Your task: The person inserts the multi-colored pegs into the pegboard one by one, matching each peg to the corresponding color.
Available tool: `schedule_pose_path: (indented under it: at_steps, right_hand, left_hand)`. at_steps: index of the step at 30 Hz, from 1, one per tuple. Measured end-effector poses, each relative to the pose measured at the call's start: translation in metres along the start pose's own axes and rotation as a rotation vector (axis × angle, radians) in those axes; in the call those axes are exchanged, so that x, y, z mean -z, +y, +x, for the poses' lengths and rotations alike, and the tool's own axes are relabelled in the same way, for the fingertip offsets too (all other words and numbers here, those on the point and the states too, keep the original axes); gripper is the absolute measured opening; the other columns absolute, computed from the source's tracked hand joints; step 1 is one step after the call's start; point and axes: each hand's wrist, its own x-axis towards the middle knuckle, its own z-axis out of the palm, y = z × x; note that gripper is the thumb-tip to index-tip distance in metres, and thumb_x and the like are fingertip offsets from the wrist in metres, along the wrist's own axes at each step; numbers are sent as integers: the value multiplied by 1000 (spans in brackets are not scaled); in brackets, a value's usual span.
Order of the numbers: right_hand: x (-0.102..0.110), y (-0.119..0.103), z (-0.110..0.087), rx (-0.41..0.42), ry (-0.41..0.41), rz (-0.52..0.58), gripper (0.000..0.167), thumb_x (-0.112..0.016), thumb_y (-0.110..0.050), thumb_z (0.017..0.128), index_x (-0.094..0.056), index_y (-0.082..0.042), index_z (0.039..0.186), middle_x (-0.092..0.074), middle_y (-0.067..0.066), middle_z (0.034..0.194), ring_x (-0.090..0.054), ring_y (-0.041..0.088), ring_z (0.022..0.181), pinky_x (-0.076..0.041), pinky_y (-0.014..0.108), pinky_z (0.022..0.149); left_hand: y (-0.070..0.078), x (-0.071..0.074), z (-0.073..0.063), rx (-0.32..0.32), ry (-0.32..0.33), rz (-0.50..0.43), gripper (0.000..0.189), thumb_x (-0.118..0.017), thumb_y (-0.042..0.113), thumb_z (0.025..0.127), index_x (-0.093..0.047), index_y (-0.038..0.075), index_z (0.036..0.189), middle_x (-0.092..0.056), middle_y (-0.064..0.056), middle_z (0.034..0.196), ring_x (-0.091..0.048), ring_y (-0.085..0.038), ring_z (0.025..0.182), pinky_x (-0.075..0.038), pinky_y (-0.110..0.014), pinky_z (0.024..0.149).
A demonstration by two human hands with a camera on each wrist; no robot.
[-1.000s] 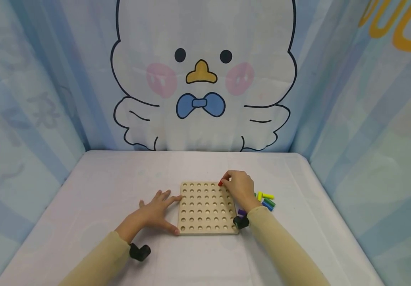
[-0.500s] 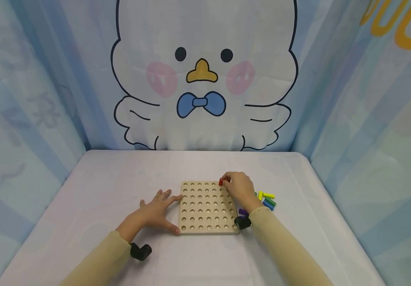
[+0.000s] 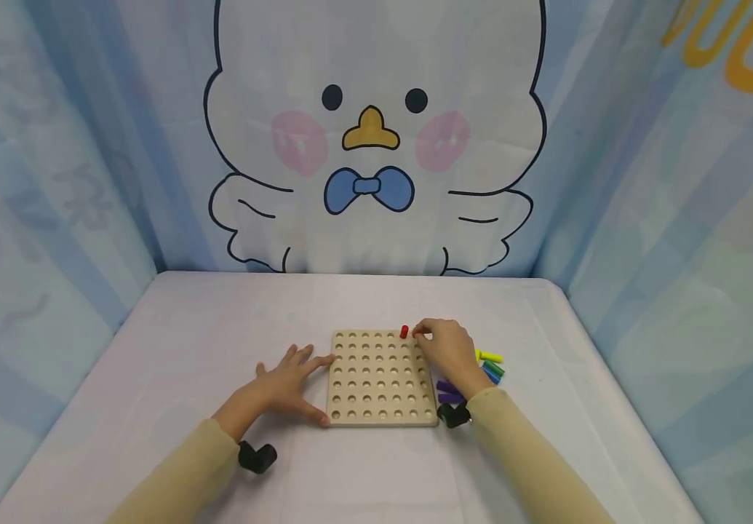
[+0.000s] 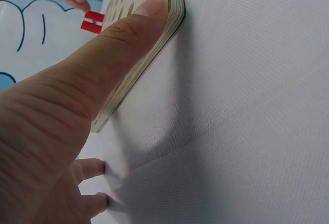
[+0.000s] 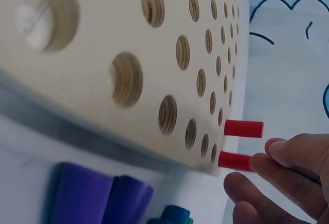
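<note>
A square wooden pegboard (image 3: 381, 378) with rows of round holes lies on the table. At its left side my left hand (image 3: 284, 386) is spread, the thumb (image 4: 149, 16) resting on the near left corner and the index finger touching the left edge. One red peg (image 3: 404, 332) stands upright in the back row, beside the far right corner. A second red peg (image 5: 236, 161) stands at that corner, its outer end pinched by the fingertips of my right hand (image 3: 447, 351). The fingers partly cover this second peg.
Right of the board lie loose pegs: purple pegs (image 3: 448, 393) close to its edge, then a blue peg (image 3: 490, 375), a green peg (image 3: 494, 367) and yellow pegs (image 3: 490, 356). My right forearm passes over the table beside them. A printed curtain (image 3: 376, 240) rises behind the table.
My right hand has let go of the first red peg, now upright in the back row. It has shifted slightly right to the corner peg. My left hand stays in place.
</note>
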Motion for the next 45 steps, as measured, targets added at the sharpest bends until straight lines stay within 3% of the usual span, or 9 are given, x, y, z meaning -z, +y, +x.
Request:
schedule_pose_path:
  at_steps: [9,15,23,32,39,45]
  right_hand:
    - [13,13,-9,-18,-55,-22,13,-69,-21,99,-77,-13,106,-76,2,98,-61,18,78,-55,38,76]
    - [21,23,-25,-61,-138,-11,10,-71,-19,97,-74,-11,103,-72,1,89,-60,16,75,-57,36,77]
    - [29,30,-41,-75,-208,-57,7,-75,-16,92,-70,-12,91,-67,0,81,-59,16,71,-53,31,69]
    - [30,29,-53,-73,-290,-92,5,-74,-14,94,-71,-11,92,-68,3,88,-59,16,70,-51,29,60]
    - [29,34,-61,-54,-305,-166,9,-79,-12,89,-72,-12,95,-63,0,83,-56,17,77,-50,34,71]
    - [27,38,-66,-21,-258,-138,14,-79,-5,85,-72,-9,97,-61,2,80,-55,18,74,-48,35,68]
  left_hand:
    - [-2,0,0,-4,-1,-3,119,-91,68,62,-35,33,161,-19,-18,172,-8,-49,158,-7,-91,104]
    - [0,0,0,-10,4,6,119,-91,67,61,-36,33,161,-20,-18,171,-10,-50,158,-8,-91,103]
    - [0,-1,-2,-4,-2,1,118,-91,67,62,-36,32,161,-20,-18,172,-9,-49,158,-8,-91,104]
    - [1,0,-1,-7,2,7,117,-91,67,62,-37,33,160,-20,-19,171,-9,-49,158,-8,-91,104]
    - [0,0,0,-11,3,11,118,-91,67,62,-36,33,161,-20,-19,171,-9,-49,158,-8,-91,104]
    - [0,0,0,-8,6,2,118,-91,67,61,-37,32,161,-20,-19,171,-10,-50,157,-8,-92,103]
